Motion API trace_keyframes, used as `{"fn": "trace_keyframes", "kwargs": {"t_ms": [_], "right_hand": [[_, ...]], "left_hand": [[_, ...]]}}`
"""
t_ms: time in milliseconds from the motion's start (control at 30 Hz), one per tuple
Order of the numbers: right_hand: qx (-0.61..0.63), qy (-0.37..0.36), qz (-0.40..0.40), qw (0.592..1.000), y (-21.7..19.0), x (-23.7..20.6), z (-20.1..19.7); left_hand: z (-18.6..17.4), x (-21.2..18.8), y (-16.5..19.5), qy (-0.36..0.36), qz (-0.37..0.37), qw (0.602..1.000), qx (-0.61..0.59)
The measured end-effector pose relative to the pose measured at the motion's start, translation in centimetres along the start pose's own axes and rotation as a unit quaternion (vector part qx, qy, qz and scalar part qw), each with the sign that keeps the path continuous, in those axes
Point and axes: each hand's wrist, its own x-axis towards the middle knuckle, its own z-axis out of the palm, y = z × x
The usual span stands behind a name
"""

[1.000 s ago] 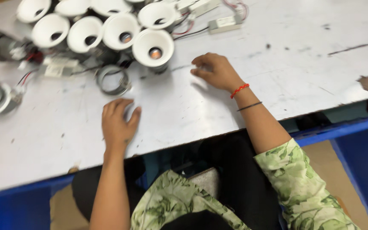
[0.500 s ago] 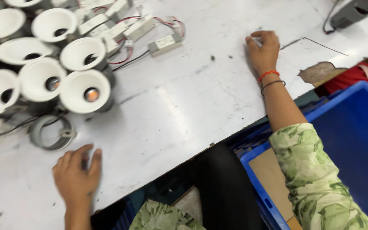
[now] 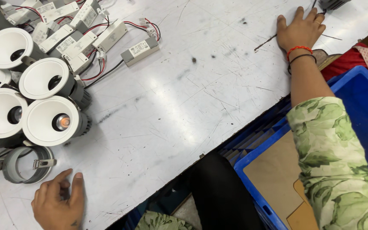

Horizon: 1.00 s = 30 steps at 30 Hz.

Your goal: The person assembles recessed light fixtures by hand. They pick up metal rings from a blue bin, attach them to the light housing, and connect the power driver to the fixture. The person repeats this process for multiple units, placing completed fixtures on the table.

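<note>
Two hands rest on the scratched white table, well apart from each other. Your left hand lies at the near edge with its fingers loosely curled and nothing in its grasp. Just beyond its fingertips sits a grey metal ring fitted with a spring clip; whether the hand touches the ring cannot be told. Your right hand lies flat and open at the far right, palm down, fingers spread, holding nothing. Its fingertips reach toward a dark object cut off by the top edge of the view. Red and black bands circle the wrist, and a green leaf-print sleeve covers the arm nearer you.

Beyond the ring, at the left, stands a cluster of white recessed downlights. The nearest downlight shows an amber lens at its centre; a second and a third stand behind it. Further back lie several white driver boxes with red and black leads, and one grey driver box lies apart from them toward the table's middle. Below your right arm, off the table, a blue plastic crate holds a sheet of brown cardboard.
</note>
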Motion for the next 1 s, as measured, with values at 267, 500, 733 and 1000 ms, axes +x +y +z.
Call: {"fn": "trace_keyframes", "kwargs": {"t_ms": [267, 500, 733, 1000], "right_hand": [[0.016, 0.017, -0.054, 0.998, -1.4, -2.8, -2.6], [0.073, -0.033, -0.143, 0.987, -3.2, -9.7, -4.9], [0.251, -0.053, -0.257, 0.932, -7.1, -15.0, -8.9], [0.35, -0.109, -0.342, 0.866, -15.2, -17.8, -12.1]], "left_hand": [[-0.5, 0.3, 1.4, 0.013, 0.009, 1.0, 0.011], [-1.3, 1.1, 2.8, 0.002, 0.059, 0.998, 0.008], [-2.0, 2.2, 3.3, 0.011, 0.153, 0.987, -0.041], [-3.3, 4.6, 1.3, 0.093, 0.155, 0.983, -0.026]]}}
